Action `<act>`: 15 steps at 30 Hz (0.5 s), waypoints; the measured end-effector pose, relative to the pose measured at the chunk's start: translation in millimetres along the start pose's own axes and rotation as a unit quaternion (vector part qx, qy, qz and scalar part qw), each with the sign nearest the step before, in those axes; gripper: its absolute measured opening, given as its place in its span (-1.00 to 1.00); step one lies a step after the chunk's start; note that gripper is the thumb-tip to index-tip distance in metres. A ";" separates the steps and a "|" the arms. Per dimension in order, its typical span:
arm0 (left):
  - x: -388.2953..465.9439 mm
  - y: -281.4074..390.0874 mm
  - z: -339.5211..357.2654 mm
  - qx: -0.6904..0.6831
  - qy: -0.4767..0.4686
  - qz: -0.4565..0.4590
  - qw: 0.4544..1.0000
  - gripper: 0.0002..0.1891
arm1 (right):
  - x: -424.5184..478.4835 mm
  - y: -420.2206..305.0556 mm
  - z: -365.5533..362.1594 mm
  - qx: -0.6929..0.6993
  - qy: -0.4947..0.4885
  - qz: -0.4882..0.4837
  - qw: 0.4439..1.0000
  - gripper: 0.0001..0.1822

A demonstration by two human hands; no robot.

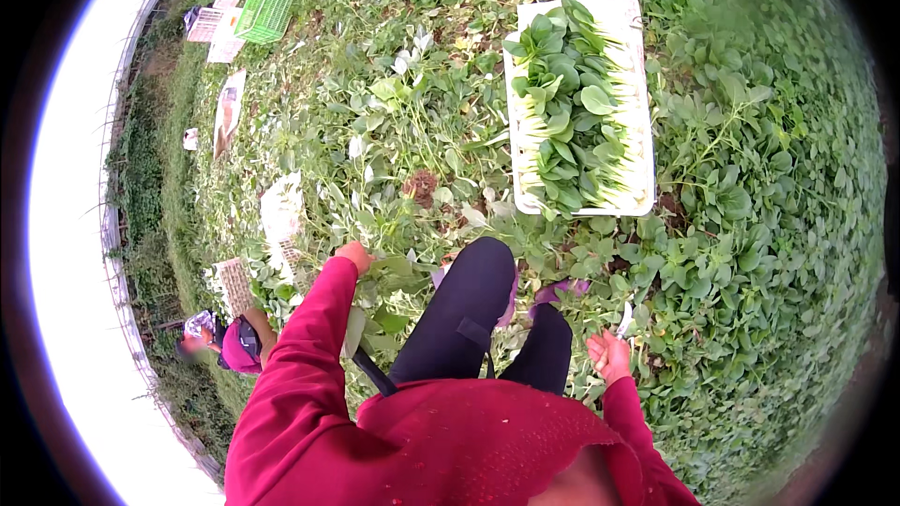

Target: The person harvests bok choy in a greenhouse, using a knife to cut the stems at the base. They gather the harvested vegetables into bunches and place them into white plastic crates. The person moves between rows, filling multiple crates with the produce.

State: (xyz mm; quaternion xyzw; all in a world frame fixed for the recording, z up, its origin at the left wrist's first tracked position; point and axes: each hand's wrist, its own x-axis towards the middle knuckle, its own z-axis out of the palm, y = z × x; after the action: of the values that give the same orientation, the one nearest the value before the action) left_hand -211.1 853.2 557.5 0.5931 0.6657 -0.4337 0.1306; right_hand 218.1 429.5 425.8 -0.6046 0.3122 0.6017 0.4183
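Observation:
My right hand (610, 355) is closed round a small knife, whose curved blade (625, 320) points forward over the green plants. Out to the left, my left hand (356, 256) has its fingers curled, with broad leaves close against it. Whether it grips any of them cannot be made out. Ahead of my knees, a white plastic crate (519, 176) holds leafy greens (569, 105) laid in rows, their pale stems towards the two long sides and their leaves in the middle.
Dense leafy plants (745, 239) grow on the right. Cut and trampled greens (394, 126) cover the ground ahead and left. A green crate (267, 5) and pale crates (226, 35) stand far left. Another person (240, 344) bends near a beige crate (234, 286). My purple footwear (559, 290) shows beneath me.

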 end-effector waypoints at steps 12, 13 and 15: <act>115.2 -83.7 117.5 0.187 -0.307 0.031 0.933 -0.30 | -7.0 -78.4 184.5 -0.144 0.072 -0.107 0.981 -0.75; 150.9 -73.2 88.8 0.166 -0.286 0.071 0.941 -0.30 | -5.7 -86.5 211.3 -0.143 0.082 -0.130 0.978 -0.75; 208.1 -46.3 16.7 0.083 -0.260 0.089 0.958 -0.37 | -14.3 -82.3 260.8 -0.139 0.112 -0.157 0.971 -0.76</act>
State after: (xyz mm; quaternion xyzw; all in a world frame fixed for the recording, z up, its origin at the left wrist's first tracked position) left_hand -313.2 985.4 424.0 0.5254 0.5149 -0.6130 0.2881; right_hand 167.8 695.0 470.0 -0.7615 0.1718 0.4946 0.3821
